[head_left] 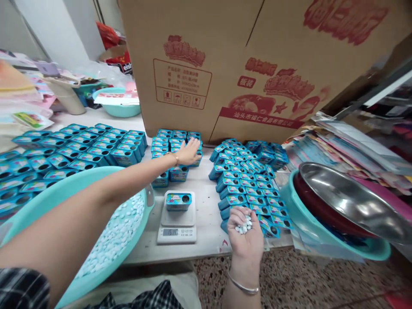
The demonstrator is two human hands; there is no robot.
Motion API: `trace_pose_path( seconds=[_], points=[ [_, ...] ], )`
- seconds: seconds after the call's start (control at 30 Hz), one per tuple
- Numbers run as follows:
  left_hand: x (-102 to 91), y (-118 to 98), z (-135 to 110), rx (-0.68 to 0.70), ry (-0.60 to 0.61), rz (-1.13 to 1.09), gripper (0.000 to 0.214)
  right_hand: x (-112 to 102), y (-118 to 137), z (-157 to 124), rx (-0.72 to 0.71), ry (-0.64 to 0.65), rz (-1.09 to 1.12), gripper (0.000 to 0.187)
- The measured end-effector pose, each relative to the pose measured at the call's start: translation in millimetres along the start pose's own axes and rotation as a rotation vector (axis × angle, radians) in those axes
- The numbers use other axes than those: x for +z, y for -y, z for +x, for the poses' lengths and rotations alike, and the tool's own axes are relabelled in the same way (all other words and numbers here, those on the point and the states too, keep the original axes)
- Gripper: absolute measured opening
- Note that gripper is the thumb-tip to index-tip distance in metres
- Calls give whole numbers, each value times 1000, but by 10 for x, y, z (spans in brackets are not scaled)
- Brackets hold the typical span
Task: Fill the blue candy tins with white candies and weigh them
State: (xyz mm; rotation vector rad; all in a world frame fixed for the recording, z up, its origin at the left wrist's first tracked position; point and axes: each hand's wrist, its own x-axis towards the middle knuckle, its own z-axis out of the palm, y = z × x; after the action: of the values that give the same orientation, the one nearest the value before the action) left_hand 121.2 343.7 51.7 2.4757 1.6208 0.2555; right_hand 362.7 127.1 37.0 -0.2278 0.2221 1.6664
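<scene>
My left hand (188, 152) reaches far forward and rests, fingers stretched flat, on top of a stack of small blue tins (174, 143) in the middle of the table. My right hand (246, 236) is cupped palm-up near the table's front edge, holding a small heap of white tablets (243, 226). Between my hands a small white digital scale (177, 219) carries one blue tin (179, 201) with a round hole in its lid. At my left, a turquoise basin (148, 201) holds many white tablets (119, 231).
Rows of blue tins (77, 148) cover the table's left side, and another group (249, 178) lies right of the scale. A large cardboard box (244, 60) stands behind. At right, a steel bowl (341, 197) sits in a teal basin (289, 193) beside stacked printed sheets (347, 146).
</scene>
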Motion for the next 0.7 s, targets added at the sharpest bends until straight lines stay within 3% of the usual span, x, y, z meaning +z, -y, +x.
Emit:
trace_pose_path(
  seconds=[0.13,0.27,0.4,0.5,0.7],
  points=[
    [-484,223,-351,-104,-179,-74,67,-19,26,-35,7,-18,24,22],
    [-747,292,-1079,-81,-358,-241,66,-10,-46,1,39,-32,18,18],
    [-685,151,-1887,30,-297,-271,69,48,-214,75,86,-35,-25,15],
    [-529,48,-2314,71,-282,-265,72,110,-344,120,96,-18,-83,12],
    [-314,3,-2615,105,-241,-250,81,237,-530,161,38,-3,-270,19]
  ],
)
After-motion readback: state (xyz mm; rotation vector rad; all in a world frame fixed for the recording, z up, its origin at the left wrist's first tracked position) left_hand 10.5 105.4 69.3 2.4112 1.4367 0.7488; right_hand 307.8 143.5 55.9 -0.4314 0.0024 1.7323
